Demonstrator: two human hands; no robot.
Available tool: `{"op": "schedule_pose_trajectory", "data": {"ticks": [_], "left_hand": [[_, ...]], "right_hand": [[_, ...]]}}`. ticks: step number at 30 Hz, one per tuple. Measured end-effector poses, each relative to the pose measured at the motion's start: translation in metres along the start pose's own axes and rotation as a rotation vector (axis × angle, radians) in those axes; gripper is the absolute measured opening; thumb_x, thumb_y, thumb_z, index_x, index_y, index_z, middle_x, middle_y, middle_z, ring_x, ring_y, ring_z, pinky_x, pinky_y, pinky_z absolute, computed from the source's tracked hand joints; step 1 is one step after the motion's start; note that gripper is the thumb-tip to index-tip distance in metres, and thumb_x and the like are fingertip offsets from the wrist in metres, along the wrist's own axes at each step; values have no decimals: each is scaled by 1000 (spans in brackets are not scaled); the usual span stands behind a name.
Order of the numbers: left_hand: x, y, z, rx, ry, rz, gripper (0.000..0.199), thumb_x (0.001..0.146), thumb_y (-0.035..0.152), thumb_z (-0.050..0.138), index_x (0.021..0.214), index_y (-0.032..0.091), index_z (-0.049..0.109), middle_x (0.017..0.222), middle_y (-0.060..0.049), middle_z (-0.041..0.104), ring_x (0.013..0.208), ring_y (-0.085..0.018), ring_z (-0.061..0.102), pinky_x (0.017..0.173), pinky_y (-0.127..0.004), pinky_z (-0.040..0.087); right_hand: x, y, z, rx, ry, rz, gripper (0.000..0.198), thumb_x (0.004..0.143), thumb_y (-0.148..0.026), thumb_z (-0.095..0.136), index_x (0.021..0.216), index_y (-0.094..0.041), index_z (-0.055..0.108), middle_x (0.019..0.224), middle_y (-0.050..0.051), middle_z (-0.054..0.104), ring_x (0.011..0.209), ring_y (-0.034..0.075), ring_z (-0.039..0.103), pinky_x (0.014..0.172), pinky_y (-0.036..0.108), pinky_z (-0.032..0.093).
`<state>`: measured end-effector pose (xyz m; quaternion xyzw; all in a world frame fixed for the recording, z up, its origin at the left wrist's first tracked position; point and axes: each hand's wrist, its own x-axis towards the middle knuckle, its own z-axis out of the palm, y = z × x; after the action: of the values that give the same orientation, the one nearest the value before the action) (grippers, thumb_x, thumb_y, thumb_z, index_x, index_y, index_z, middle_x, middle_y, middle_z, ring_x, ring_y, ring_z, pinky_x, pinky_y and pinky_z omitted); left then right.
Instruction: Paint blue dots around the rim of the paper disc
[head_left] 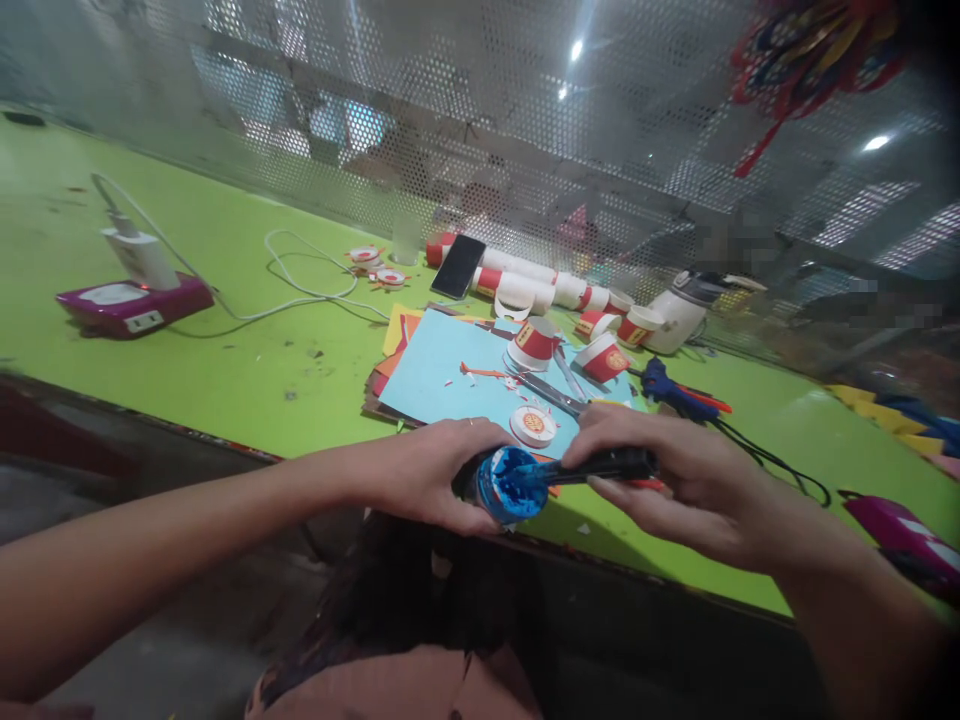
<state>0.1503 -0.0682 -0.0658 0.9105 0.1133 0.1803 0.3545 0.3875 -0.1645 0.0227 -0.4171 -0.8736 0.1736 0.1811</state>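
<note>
My left hand (442, 475) is wrapped round a small jar of blue paint (512, 488), tilted with its mouth towards me at the table's front edge. Blue smears cover the jar's rim and inside wall. Closed round a black-handled tool (619, 465), my right hand (679, 480) keeps its blue-smeared end in the jar's mouth; whether that end is a brush or a blade I cannot tell. Just beyond the jar lies a round white paper piece with a red and yellow pattern (533, 425). Scissors (551, 390) rest behind it on light blue paper (435, 365).
Red and white paper cups (604, 358) and rolled tubes (517, 290) stand or lie at the back, near a phone (459, 266). A blue glue gun (679, 390) is to the right. A purple power socket (135, 303) with a charger and white cable is at left.
</note>
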Motion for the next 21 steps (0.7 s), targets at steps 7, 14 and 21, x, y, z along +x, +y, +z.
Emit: {"op": "schedule_pose_trajectory", "data": {"ticks": [7, 14, 21], "left_hand": [[-1, 0, -2, -12, -38, 16, 55, 79, 35, 75, 127, 16, 55, 128, -13, 64, 116, -27, 62, 98, -35, 49], [0, -1, 0, -20, -25, 31, 55, 78, 32, 75, 127, 16, 56, 128, -13, 65, 116, -28, 62, 99, -36, 49], [0, 0, -1, -14, -36, 22, 55, 78, 32, 76, 126, 17, 56, 125, -11, 65, 113, -26, 63, 98, -33, 49]], "right_hand": [[-8, -11, -34, -42, -199, -72, 29, 86, -10, 63, 109, -28, 65, 97, 3, 70, 93, 18, 66, 77, 26, 52], [-16, -6, -44, 97, -145, -27, 36, 88, -4, 62, 111, -32, 64, 92, 1, 67, 83, 17, 63, 76, 31, 50], [9, -1, -34, 222, -151, -31, 14, 87, -16, 68, 99, -22, 72, 89, 4, 69, 80, 14, 65, 71, 23, 51]]}}
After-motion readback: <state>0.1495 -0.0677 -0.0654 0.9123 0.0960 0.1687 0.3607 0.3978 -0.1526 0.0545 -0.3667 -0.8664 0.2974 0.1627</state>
